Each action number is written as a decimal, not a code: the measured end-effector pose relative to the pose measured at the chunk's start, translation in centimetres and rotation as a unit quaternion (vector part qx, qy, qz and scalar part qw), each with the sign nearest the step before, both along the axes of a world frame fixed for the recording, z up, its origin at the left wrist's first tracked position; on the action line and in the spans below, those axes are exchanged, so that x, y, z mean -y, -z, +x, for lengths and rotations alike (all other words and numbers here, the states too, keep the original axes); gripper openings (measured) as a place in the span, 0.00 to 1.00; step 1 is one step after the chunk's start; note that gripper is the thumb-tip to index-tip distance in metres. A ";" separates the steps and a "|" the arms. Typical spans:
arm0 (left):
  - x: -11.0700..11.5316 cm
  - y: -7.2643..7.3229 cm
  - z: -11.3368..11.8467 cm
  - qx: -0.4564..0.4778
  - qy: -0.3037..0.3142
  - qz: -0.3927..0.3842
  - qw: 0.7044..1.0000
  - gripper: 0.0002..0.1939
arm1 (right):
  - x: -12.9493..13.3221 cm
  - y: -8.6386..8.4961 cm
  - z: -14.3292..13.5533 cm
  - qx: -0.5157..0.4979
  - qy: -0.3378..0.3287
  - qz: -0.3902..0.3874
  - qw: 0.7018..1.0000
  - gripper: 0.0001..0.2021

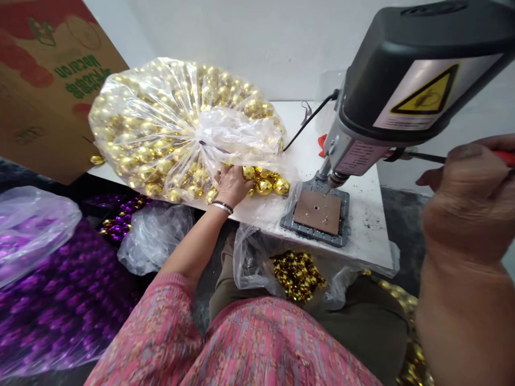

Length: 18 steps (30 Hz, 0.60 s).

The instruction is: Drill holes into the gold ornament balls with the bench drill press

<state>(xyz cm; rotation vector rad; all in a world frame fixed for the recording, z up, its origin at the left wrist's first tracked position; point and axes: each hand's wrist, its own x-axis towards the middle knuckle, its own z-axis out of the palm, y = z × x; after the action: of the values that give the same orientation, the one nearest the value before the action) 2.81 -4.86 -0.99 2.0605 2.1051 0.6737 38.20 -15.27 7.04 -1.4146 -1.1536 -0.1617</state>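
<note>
Gold balls [264, 186], seemingly dozens, lie by left hand [233, 186], grip unclear; right hand [469, 206] holds one lever [428, 157].

There are two hands [233, 187], one drill press [396, 69] and one cardboard box [52, 102].

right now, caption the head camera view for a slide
Left hand among gold baubles on a white table, right hand on the drill press lever.

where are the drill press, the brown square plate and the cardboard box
drill press [362, 128]: head view, on the lower metal body under the black housing
brown square plate [311, 217]: head view, on its flat top
cardboard box [52, 123]: head view, on its printed side
</note>
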 end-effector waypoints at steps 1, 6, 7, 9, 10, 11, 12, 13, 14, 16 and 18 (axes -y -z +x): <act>0.7 0.3 -0.2 0.041 0.021 0.016 0.999 0.25 | 0.2 -0.4 -0.5 -0.003 0.000 0.018 1.000 0.10; 5.8 1.8 0.3 0.404 0.207 -0.074 0.888 0.38 | 0.4 -1.0 -1.3 0.016 -0.013 0.020 1.000 0.10; 6.8 2.1 0.8 0.470 0.220 -0.134 0.844 0.37 | 0.3 -1.1 -1.3 0.020 -0.017 0.022 0.999 0.10; 8.1 2.3 2.3 0.556 0.222 -0.228 0.768 0.38 | 0.0 -1.7 -1.3 0.018 -0.025 0.026 0.999 0.08; 8.4 2.4 3.2 0.577 0.218 -0.256 0.745 0.38 | -0.2 -2.3 -1.2 0.012 -0.029 0.023 0.999 0.08; 8.5 2.5 4.0 0.586 0.213 -0.272 0.734 0.38 | -0.4 -3.0 -1.2 0.005 -0.030 0.017 0.999 0.09; 8.5 2.5 4.8 0.585 0.208 -0.277 0.733 0.39 | -0.7 -3.8 -1.2 -0.005 -0.029 0.009 1.000 0.10; 8.3 2.6 5.5 0.580 0.205 -0.277 0.738 0.40 | -1.1 -4.7 -1.2 -0.015 -0.028 -0.001 0.999 0.11; 8.1 2.6 6.1 0.572 0.202 -0.277 0.745 0.40 | -1.6 -5.6 -1.1 -0.027 -0.026 -0.012 0.999 0.13; 7.6 2.7 7.1 0.564 0.201 -0.286 0.748 0.39 | -2.7 -7.0 -0.8 -0.052 -0.026 -0.042 0.997 0.15; 7.1 2.8 7.8 0.575 0.199 -0.314 0.729 0.35 | -4.1 -7.9 -0.2 -0.074 -0.026 -0.061 0.995 0.18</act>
<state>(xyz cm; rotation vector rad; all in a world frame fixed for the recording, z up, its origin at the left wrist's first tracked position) 10.64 -12.01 -3.84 1.0842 0.9058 0.7198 38.00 -11.17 14.94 -1.4761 -1.0922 0.0510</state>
